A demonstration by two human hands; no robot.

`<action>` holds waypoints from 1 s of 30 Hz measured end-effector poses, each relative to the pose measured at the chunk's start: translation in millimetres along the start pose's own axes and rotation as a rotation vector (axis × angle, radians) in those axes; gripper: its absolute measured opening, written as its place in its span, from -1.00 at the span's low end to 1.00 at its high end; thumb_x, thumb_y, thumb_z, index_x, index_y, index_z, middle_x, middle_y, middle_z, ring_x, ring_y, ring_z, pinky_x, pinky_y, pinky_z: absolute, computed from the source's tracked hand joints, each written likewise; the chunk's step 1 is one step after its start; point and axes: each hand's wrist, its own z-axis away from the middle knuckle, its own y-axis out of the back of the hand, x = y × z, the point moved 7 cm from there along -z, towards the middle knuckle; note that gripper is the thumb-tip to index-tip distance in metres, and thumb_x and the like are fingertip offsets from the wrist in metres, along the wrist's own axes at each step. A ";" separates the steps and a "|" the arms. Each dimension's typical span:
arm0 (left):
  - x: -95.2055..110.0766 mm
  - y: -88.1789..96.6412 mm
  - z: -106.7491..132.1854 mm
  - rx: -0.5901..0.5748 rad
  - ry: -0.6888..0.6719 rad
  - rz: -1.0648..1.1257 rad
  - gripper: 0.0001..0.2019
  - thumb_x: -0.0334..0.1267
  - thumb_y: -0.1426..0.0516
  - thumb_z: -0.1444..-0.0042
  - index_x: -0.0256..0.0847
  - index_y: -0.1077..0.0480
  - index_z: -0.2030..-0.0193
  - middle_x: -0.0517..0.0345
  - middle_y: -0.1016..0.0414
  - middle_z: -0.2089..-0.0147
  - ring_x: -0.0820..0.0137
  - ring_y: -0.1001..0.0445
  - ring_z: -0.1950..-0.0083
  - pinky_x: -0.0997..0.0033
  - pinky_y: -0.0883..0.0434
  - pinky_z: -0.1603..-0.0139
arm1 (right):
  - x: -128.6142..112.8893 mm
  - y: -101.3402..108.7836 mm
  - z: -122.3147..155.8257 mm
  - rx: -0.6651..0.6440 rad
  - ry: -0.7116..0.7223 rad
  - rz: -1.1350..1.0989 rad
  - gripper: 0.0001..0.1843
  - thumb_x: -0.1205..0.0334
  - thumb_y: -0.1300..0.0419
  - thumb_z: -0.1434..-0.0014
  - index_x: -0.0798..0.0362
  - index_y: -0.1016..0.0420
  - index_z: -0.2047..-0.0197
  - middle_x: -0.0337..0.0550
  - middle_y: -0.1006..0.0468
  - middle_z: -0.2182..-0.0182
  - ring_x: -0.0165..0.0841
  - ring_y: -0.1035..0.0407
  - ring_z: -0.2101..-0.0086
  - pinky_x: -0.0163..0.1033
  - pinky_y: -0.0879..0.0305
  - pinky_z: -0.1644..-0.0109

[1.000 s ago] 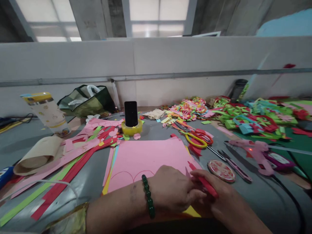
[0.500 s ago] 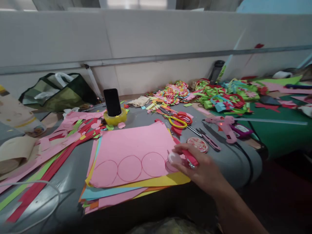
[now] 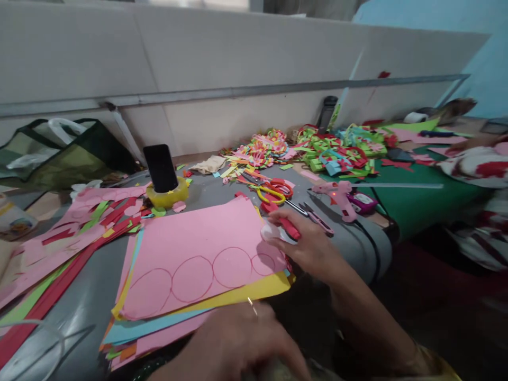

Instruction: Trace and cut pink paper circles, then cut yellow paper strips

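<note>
In the head view, the left hand sits at the bottom edge, below the pink sheet. It is blurred and partly cut off by the frame, so I cannot tell whether it is open or closed. A thin pale sliver shows just above it, too small to identify. The left end of the paper scraps beside the pink sheet also runs out of frame.

The right hand rests at the right edge of the pink sheet. Its fingers are curled closed around a red pen, and a small white round piece is pinched at their tips, touching the sheet's corner. The pen lies slanted across the fingers, with its tip hidden behind the white piece.

The pink sheet lies flat on top of a fanned stack of coloured paper. Four red-outlined circles run side by side along its near half.

Behind the sheet's far left corner a dark phone stands upright in a yellow tape roll. Beyond the far right corner lie yellow-and-red scissors, then small snips and a pink glue gun. Further back is a heap of paper flowers. A green bag sits far to the left, against the wall.
</note>
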 end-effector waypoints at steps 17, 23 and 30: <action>-55.4 7.5 -21.8 0.002 0.271 -0.648 -0.78 -0.43 0.05 -0.24 -0.18 -0.42 0.20 0.07 -0.37 0.23 0.26 -0.25 0.20 0.27 -0.30 0.22 | 8.2 -34.0 -1.0 -0.341 0.054 -0.186 -0.69 0.21 -0.17 -0.15 -0.02 -0.39 0.01 -0.15 -0.48 0.01 -0.29 -0.36 0.01 -0.18 -0.23 -0.05; -55.1 5.8 -19.5 -0.032 0.296 -0.704 -0.77 -0.41 0.06 -0.25 -0.17 -0.41 0.17 0.06 -0.37 0.20 0.24 -0.25 0.19 0.27 -0.31 0.24 | 7.3 -35.2 -2.4 -0.333 0.052 -0.193 -0.65 0.26 -0.21 -0.10 -0.03 -0.38 0.00 -0.16 -0.49 0.02 -0.30 -0.35 -0.01 -0.17 -0.22 -0.08; -53.1 4.5 -21.5 -0.067 0.286 -0.756 -0.77 -0.42 0.07 -0.24 -0.19 -0.41 0.20 0.03 -0.37 0.22 0.23 -0.26 0.21 0.26 -0.31 0.26 | 6.4 -36.6 -2.2 -0.349 0.054 -0.158 -0.65 0.27 -0.21 -0.12 -0.01 -0.38 0.00 -0.15 -0.49 0.01 -0.32 -0.35 -0.02 -0.21 -0.22 -0.08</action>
